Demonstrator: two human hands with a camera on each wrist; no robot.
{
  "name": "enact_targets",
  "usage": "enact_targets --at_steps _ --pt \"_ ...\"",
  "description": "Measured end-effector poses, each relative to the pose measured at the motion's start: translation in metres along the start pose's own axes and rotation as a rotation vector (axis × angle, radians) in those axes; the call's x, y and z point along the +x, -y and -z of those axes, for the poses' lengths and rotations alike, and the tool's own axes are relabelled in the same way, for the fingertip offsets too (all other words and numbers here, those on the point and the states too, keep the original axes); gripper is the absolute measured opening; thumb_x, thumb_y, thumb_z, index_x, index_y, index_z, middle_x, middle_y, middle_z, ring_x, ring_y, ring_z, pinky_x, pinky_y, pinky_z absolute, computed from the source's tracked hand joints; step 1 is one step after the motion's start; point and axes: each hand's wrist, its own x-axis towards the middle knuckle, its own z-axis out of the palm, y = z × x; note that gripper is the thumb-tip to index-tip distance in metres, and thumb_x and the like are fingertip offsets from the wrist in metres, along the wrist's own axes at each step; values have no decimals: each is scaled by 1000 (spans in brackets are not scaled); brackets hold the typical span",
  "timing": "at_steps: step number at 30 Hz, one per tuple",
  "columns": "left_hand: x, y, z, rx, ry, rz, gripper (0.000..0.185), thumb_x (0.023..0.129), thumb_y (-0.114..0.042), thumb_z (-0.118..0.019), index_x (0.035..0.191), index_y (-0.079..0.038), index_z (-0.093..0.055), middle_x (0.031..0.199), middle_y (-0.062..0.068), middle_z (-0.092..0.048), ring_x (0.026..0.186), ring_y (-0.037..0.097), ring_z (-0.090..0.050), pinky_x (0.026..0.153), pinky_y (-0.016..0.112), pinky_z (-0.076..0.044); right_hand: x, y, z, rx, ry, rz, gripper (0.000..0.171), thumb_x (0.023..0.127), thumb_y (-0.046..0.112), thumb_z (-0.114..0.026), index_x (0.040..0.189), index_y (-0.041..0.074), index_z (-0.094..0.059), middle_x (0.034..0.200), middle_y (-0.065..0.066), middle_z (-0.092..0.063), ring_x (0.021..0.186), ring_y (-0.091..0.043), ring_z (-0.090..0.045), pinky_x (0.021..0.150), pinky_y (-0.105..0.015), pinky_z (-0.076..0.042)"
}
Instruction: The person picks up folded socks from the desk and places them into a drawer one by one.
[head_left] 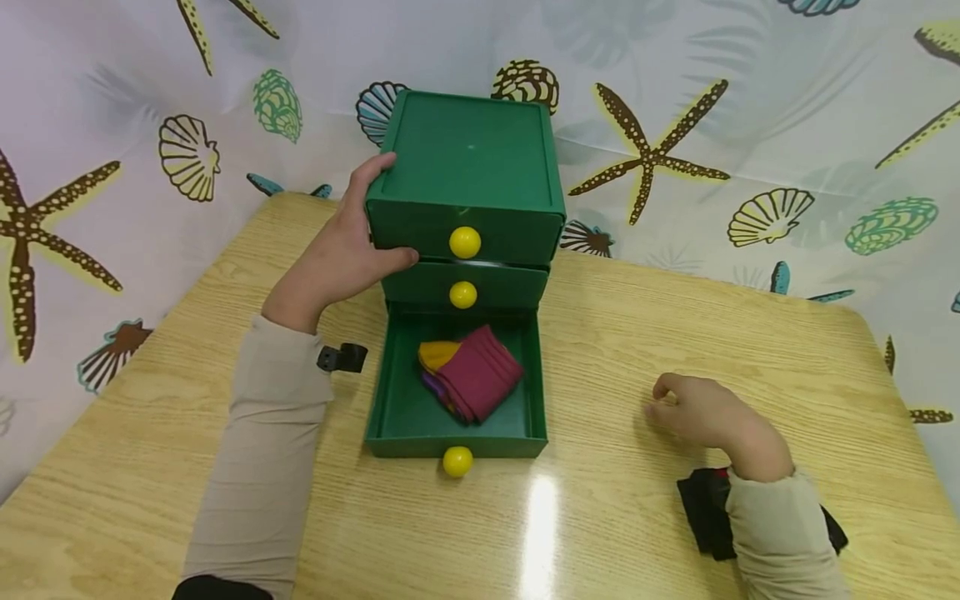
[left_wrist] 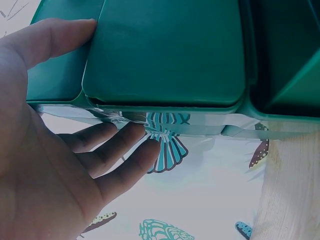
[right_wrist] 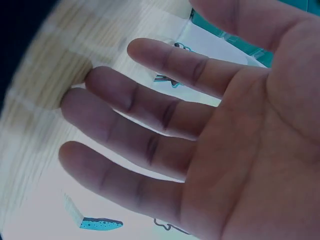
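Observation:
A small green drawer cabinet [head_left: 472,158] with round yellow knobs stands against the patterned cloth backdrop. My left hand [head_left: 337,250] holds its upper left corner, thumb on the front by the top drawer [head_left: 412,229] and fingers along the side. The middle drawer [head_left: 420,286] is pushed in, while the bottom drawer [head_left: 397,421] is pulled out toward me. Inside lies a folded maroon cloth [head_left: 483,375] over a mustard-yellow piece [head_left: 437,353] and a purple one. Over the table to the right hovers my right hand [head_left: 708,412], holding nothing, its fingers loosely bent.
Light wooden table [head_left: 615,533] lies under everything. A backdrop [head_left: 480,42] printed with shells and starfish rises behind and at both sides. The bottom drawer's yellow knob [head_left: 457,461] sticks out at the front. A black strap [head_left: 708,512] sits at the right wrist.

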Motion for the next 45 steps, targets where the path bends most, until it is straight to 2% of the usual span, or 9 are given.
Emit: enact_targets --at_steps 7,20,45 --pt "1 0 -1 2 7 -5 103 89 -17 -74 158 -45 -4 164 12 -15 135 42 -36 107 63 -32 0 -1 -2 -2 5 -11 37 102 27 -58 123 -3 -60 116 -24 -64 96 -33 -62 79 -50 -50" --pt "-5 0 0 3 -1 11 103 88 -16 -75 158 -43 -4 163 14 -17 132 43 -39 105 63 -34 2 2 -2 5 12 -3 37 102 27 -58 123 -4 -60 116 -24 -64 93 -31 -61 77 -48 -50" --pt "0 0 0 -17 0 -1 103 88 -17 -75 158 -45 -5 164 9 -14 136 40 -35 108 62 -32 5 3 -5 -42 -8 -30 39 102 27 -58 125 -5 -58 117 -25 -64 103 -38 -61 83 -53 -48"
